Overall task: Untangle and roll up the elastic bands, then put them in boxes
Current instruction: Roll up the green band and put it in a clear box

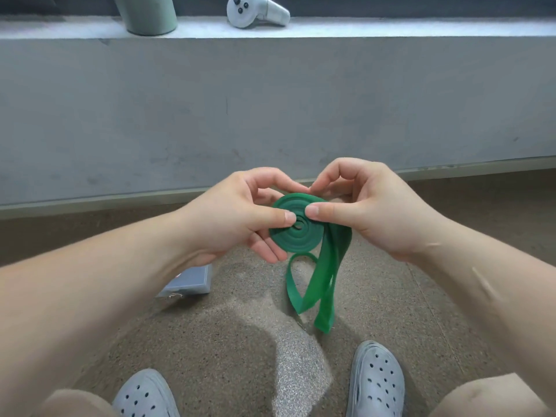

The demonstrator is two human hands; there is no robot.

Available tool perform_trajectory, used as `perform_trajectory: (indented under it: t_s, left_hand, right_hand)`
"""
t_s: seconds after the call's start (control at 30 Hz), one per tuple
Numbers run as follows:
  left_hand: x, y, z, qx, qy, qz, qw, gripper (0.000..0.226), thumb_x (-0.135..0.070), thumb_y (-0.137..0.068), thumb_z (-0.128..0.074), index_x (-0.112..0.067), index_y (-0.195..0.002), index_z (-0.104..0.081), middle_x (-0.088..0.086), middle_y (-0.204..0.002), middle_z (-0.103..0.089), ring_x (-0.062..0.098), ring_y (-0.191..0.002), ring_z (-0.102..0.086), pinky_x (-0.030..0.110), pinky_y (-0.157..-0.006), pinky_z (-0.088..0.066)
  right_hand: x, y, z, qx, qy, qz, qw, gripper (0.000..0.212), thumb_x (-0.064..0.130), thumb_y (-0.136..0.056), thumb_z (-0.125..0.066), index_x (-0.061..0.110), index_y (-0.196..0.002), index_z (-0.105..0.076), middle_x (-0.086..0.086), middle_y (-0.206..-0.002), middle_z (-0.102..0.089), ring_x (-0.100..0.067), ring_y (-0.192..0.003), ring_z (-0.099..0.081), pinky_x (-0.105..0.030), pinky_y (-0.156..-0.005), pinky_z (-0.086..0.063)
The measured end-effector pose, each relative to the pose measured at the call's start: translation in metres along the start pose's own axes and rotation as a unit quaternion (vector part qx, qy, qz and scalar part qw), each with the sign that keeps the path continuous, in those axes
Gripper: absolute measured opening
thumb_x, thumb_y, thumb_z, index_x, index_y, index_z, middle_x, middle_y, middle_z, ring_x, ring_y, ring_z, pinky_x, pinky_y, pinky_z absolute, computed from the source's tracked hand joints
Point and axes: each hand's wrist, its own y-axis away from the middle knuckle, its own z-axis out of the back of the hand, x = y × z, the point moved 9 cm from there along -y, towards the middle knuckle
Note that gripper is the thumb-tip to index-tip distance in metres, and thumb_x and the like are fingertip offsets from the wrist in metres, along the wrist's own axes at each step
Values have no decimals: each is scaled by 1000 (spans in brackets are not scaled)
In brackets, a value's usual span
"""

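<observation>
Rolling is under way at the middle of the frame: the left hand (240, 218) and right hand (361, 206) both pinch the flat green rubber elastic band (296, 224), wound into a spiral coil, thumbs pressed near its centre. If either pinch slackens, the springy coil could unwind, and the loose tail hanging below might twist; the grey plastic box (188, 281) waits at lower left

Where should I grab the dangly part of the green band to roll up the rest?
Probably pinch the hanging tail high up, where it leaves the coil on its right edge, coming from the right. It lies flat there; lower down it folds and loops. The right hand is nearest, while the left hand holds the coil.
</observation>
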Motion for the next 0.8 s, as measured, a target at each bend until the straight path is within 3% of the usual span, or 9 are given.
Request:
perform_trajectory:
  t_s: [0.17, 0.23, 0.43, 0.57, 0.8]
  left_hand:
    - [9, 0, -4, 5, 19, 22, 1000, 24, 1, -91, -66, -17, -102, -56, 11, -90, -73, 42, -58, -69, 35, -48, -58]
    - [8, -1, -3, -9, 48, 17, 999, 24, 2, -90, -67, -18, -100, -56, 13, -92, -72, 39, -55, -68, 34, -45, -57]
    - [7, -4, 10, -79, 81, 4, 994, 23, 0, -91, -66, -17, -100, -53, 21, -101, -72, 34, -51, -65, 35, -45, -55]
    - [3, -4, 15, -113, 81, -14, 990, 23, 1, -91, -66, -16, -101, -54, 14, -96, -73, 36, -52, -65, 34, -45, -55]
    - [-12, 1, 24, -165, 77, -73, 981, 23, 1, -90, -69, -18, -97, -57, 20, -101, -70, 40, -53, -65, 37, -45, -56]
  right_hand:
    - [-3, -2, 1, -8, 20, 3, 1000, 27, 13, -75, -88, 8, -90, -66, -15, -92, -75, -48, -88, -69, -62, -81, -56]
    - [-1, -4, 4, -12, 18, 6, 1000, 30, 22, -71, -90, 11, -90, -69, -22, -94, -72, -41, -82, -69, -62, -83, -55]
    - [-10, -6, -2, 79, 12, -30, 996, 47, 17, -76, -83, 25, -119, -69, -28, -106, -67, -46, -102, -66, -59, -94, -54]
    - [-11, -9, -1, 61, 35, -15, 997, 51, 21, -76, -83, 27, -124, -67, -26, -105, -68, -44, -101, -67, -59, -91, -55]
    - [3, -13, 8, 16, 86, 32, 996, 41, 22, -80, -83, 25, -118, -68, -16, -88, -72, -39, -84, -70, -55, -79, -59]
